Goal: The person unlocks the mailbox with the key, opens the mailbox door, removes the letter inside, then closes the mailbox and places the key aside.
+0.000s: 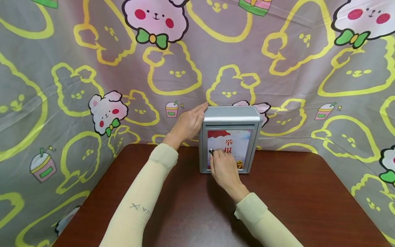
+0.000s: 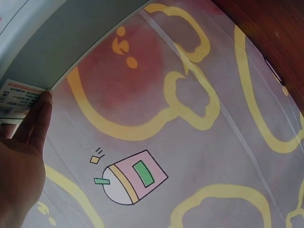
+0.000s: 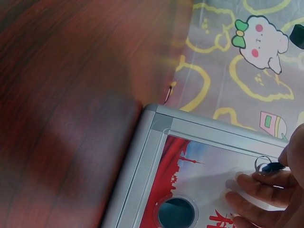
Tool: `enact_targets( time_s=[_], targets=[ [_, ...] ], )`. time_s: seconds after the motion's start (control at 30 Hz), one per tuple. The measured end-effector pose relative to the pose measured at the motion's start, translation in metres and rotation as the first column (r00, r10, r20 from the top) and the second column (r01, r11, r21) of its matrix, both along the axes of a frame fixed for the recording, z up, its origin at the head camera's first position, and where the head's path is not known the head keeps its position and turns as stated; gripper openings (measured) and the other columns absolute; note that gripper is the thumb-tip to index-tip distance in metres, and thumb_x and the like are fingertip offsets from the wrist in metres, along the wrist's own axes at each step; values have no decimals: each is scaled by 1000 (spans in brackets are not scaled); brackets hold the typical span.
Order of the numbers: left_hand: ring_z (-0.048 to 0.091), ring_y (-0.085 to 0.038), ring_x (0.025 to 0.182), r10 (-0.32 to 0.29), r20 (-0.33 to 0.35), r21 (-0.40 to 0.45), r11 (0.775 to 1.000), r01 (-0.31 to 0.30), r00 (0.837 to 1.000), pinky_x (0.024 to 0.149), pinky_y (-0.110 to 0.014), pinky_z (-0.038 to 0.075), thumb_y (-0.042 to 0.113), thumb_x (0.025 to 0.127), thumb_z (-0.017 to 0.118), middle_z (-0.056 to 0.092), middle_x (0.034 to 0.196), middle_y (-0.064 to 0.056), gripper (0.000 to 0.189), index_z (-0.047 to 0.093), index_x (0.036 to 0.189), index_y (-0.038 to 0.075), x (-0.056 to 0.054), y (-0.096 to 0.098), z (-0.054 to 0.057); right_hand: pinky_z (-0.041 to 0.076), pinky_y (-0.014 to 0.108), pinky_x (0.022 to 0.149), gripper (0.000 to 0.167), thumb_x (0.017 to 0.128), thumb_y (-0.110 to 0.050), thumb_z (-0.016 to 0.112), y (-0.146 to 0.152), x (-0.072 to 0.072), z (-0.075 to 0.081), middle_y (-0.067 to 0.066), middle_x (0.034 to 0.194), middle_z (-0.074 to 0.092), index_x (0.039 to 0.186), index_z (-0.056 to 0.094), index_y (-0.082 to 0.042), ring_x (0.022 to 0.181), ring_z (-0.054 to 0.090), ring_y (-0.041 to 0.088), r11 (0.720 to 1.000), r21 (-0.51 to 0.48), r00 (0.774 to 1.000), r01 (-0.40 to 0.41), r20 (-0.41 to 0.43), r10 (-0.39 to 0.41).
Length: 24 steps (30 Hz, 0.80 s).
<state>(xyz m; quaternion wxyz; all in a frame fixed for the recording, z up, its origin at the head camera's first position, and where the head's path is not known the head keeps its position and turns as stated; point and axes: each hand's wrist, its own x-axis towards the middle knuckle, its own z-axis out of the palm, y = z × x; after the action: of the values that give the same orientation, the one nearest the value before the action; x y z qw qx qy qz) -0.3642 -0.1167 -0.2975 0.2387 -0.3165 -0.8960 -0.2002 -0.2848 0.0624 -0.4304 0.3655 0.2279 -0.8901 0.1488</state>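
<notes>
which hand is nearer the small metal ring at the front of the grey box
The right hand: it pinches the dark piece beside the metal ring. The left hand is farther off, touching the left side of the box near its top.

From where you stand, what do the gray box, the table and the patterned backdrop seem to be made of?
Gray box: likely satin-finished metal, perhaps aluminum; a bright streak runs along its top front edge. Table: wood or wood-look veneer, softly glossy, with dark grain streaks. Backdrop: probably thin printed fabric, mostly matte, showing creases and soft folds.
</notes>
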Motion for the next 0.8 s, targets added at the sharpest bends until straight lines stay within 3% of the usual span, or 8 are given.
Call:
enact_targets(
  time_s=[0.8],
  targets=[
    [43, -20, 145, -18, -6, 16, 1000, 18, 1000, 119, -37, 34, 31, 108, 22, 42, 161, -3, 57, 45, 155, 7, 0, -1, 0, 52, 46, 70, 22, 99, -16, 61, 5, 10, 0, 8, 75, 56, 81, 57, -4, 69, 60, 32, 999, 27, 1000, -24, 0, 24]
  ],
)
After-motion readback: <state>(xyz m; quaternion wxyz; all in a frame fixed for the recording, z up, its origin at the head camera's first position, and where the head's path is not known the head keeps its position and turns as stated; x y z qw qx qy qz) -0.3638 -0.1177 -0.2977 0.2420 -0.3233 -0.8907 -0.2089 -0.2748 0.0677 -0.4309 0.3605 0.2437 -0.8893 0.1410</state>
